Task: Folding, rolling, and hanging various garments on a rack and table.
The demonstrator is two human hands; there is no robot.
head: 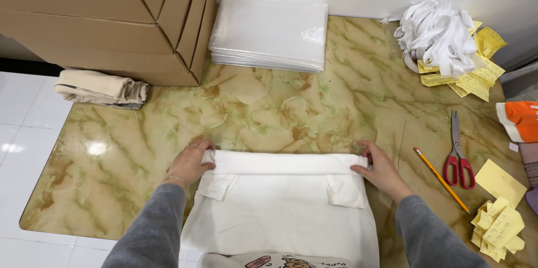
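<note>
A white cloth garment (280, 212) lies flat at the near edge of the marble-patterned table (269, 111), its far end rolled into a fold. My left hand (190, 161) grips the left end of that fold. My right hand (381, 170) grips the right end. Both sleeves are grey. Two small folded flaps show just below the rolled edge. A printed picture peeks out at the garment's near edge.
Cardboard boxes (112, 16) stand back left with a folded beige cloth (101, 87) beside them. A stack of clear plastic bags (269, 30) sits at the back. White ribbon (440, 35), yellow notes (499, 226), red scissors (458, 159) and a pencil (441, 180) lie right.
</note>
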